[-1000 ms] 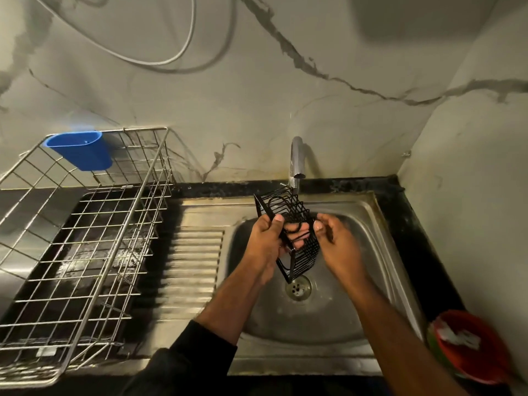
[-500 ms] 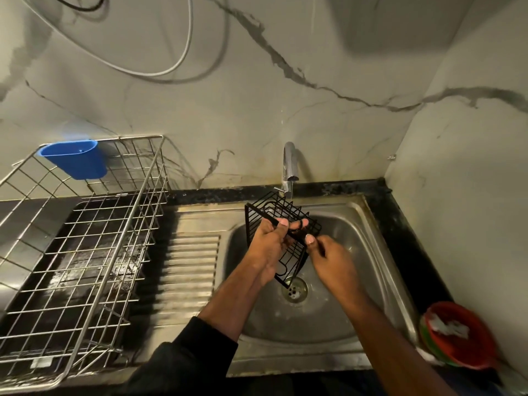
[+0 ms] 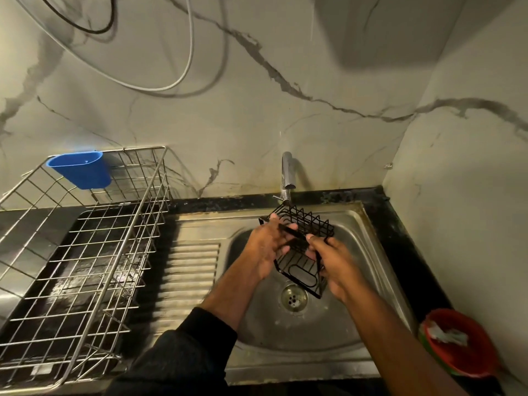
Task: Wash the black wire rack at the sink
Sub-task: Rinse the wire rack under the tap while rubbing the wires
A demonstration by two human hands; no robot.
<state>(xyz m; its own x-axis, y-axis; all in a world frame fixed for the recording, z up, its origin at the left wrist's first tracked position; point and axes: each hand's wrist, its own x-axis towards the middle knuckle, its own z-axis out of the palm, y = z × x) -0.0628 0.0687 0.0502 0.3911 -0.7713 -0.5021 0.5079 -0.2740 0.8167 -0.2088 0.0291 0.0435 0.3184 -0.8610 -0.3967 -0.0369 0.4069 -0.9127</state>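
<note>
Your left hand [image 3: 267, 247] and right hand [image 3: 333, 265] both grip one black wire rack [image 3: 303, 250] over the steel sink [image 3: 380, 270], set in a dark worktop [image 3: 405, 247] against marble walls. Left of your hands: one dish rack [image 3: 85, 252]; beyond them, one tap [image 3: 286, 174].

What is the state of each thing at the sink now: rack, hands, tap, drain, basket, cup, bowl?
black wire rack: held tilted above the sink
left hand: gripping the rack
right hand: gripping the rack
tap: no water stream visible
drain: uncovered
dish basket: nothing inside
blue cup: hanging on the basket's rim
red bowl: holds something white
</note>
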